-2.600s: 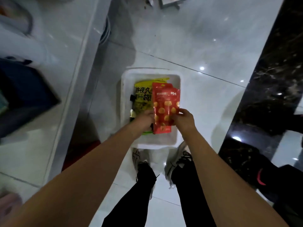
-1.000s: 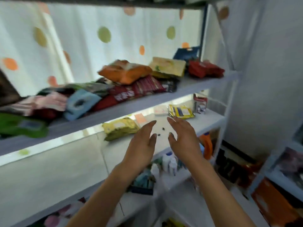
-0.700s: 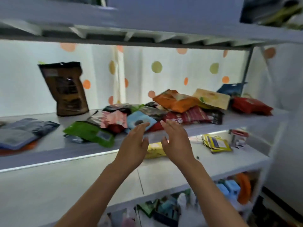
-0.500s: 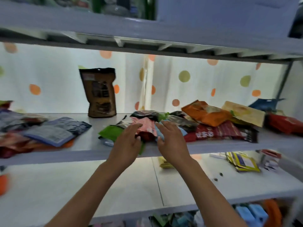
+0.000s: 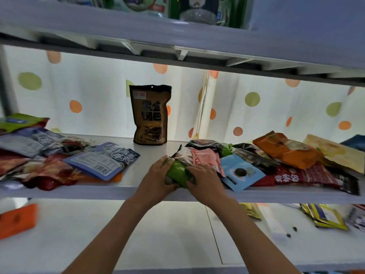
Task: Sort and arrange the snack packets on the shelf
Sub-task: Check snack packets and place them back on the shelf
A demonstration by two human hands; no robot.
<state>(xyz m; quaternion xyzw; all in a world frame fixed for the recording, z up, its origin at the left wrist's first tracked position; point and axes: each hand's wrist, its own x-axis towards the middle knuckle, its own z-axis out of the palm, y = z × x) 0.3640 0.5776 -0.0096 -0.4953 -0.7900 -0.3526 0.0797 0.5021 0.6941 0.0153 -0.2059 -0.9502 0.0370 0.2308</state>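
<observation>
Snack packets: loose packets lie across the middle shelf (image 5: 138,191), in one heap at the left and a larger heap at the right.
Green packet (image 5: 176,173): at the near edge of the middle shelf, at the left end of the right heap, held between both hands.
Left hand (image 5: 158,178): fingers curled round the left side of the green packet, clamped on it.
Right hand (image 5: 203,180): fingers curled over the right side of the green packet, gripping it.
Brown pouch (image 5: 150,115): stands upright at the far side of the shelf, apart from both heaps, against the dotted curtain (image 5: 88,91).
Right heap: pink packet (image 5: 205,157), light blue packet (image 5: 240,172), orange packet (image 5: 286,150) and a dark red packet (image 5: 304,175), overlapping.
Left heap: blue-grey packet (image 5: 102,160) with a barcode lies on top of reddish packets.
Lower shelf (image 5: 158,234): orange box (image 5: 17,220) at the left, yellow packets (image 5: 325,216) at the right.
</observation>
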